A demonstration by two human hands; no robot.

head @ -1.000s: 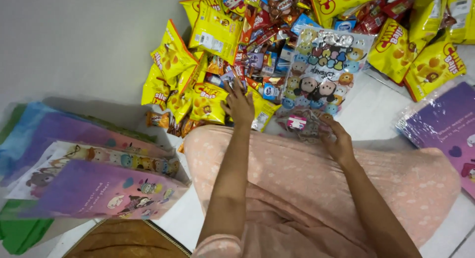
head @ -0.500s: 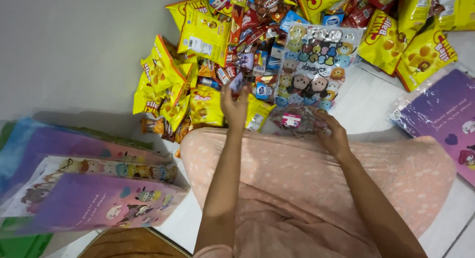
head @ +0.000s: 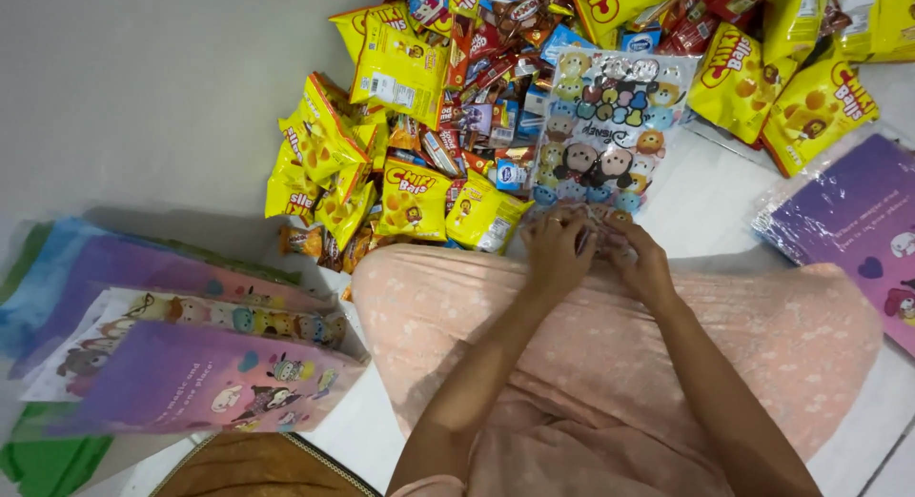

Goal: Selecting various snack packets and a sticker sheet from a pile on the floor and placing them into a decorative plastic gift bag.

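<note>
Both hands meet over a small clear plastic packet at the near edge of a snack pile.

The left hand (head: pixel 556 252) and right hand (head: pixel 640 259) are curled inward, fingertips pinching the small clear plastic packet (head: pixel 597 232) between them — what it holds is too hidden to tell. The packet sits just past the knees, over the person's lap in pink dotted fabric (head: pixel 610 364). At 12 o'clock from the hands, touching distance away, lies a clear cartoon-printed gift bag (head: pixel 610 125) with round animal faces. At 10 o'clock are yellow snack pouches (head: pixel 412 200) among small red and blue sweet wrappers (head: pixel 486 68). At 3 o'clock lies a purple printed bag in clear film (head: pixel 848 221); at 8 o'clock — well apart — a stack of purple and blue printed gift bags (head: pixel 181 364).
</note>
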